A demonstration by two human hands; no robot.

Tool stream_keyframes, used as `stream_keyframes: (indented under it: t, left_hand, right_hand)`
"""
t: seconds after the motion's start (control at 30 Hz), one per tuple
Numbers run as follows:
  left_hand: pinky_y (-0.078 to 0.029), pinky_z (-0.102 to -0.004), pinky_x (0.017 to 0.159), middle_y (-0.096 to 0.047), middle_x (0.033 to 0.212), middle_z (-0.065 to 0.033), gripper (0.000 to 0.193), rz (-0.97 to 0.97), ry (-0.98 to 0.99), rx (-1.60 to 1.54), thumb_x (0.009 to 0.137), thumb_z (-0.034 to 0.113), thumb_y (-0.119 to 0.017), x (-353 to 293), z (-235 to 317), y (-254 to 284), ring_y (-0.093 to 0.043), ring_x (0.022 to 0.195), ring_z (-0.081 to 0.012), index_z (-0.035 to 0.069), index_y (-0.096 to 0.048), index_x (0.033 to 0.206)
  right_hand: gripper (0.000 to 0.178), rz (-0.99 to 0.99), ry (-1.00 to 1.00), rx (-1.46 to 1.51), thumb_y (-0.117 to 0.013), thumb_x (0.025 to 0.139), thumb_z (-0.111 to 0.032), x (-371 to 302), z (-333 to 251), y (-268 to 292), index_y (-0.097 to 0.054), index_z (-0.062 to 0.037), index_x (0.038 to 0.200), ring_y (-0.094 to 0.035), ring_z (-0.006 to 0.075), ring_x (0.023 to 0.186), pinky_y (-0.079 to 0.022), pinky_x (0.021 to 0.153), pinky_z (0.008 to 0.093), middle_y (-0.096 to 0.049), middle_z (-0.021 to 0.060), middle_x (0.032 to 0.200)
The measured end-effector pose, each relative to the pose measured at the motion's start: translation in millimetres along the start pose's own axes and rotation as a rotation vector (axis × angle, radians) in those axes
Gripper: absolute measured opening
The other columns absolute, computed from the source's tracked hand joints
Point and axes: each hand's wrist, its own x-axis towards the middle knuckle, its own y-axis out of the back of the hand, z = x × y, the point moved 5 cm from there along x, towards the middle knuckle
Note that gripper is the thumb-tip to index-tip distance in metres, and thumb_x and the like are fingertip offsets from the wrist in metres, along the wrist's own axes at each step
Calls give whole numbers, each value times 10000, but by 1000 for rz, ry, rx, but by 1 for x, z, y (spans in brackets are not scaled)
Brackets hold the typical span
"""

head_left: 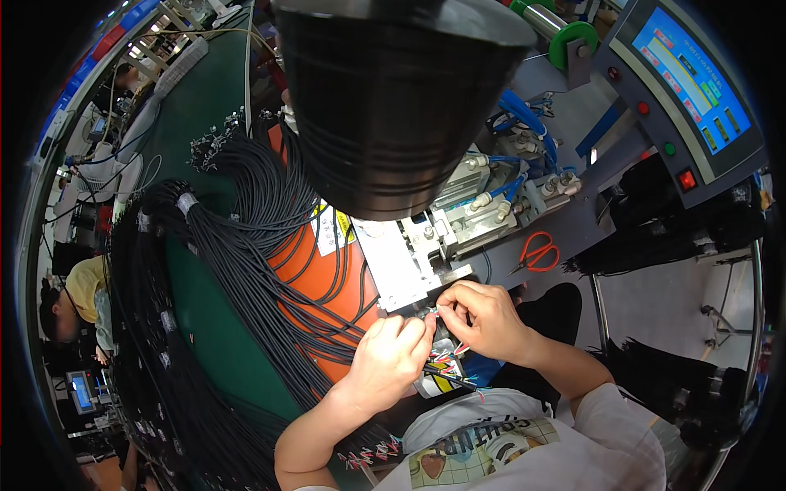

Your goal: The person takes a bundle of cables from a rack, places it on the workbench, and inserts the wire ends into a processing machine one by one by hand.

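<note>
My left hand (391,357) and my right hand (485,321) meet at the front edge of a lit metal machine fixture (401,266). Both are closed in a pinch, fingertips almost touching. Between them shows the thin wire end of a cable (435,312), small and partly covered by the fingers. Just below the hands, several stripped cable ends (446,356) with red, white and blue wires fan out over a block with a yellow-and-black label (442,381).
Long bundles of black cable (237,237) lie at left over an orange mat (327,278) and a green table (205,344). A big black cylinder (393,106) hangs above the fixture. Red-handled scissors (538,252) rest at right, below a control screen (692,78).
</note>
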Motion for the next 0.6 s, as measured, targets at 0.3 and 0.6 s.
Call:
stream_keyframes:
  t: [0.3,0.6]
  left_hand:
    - [-441,-301,674,-497,885,-66,558,-28,-10,17,665,135,-635,-1,1,-2,-505,786,-206,-81,-577,1176]
    - [-444,-286,652,-497,879,-60,536,-44,-11,64,679,141,-630,0,2,-2,-503,782,-197,-73,-588,1169]
  right_hand:
    - [108,109,175,-122,-665,796,5,-3,-11,-6,-575,8,856,-601,221,572,-466,513,311,-601,106,764]
    - [91,82,152,-60,-656,833,-7,-1,-5,-1,-613,29,905,-611,222,593,-483,538,310,-627,125,812]
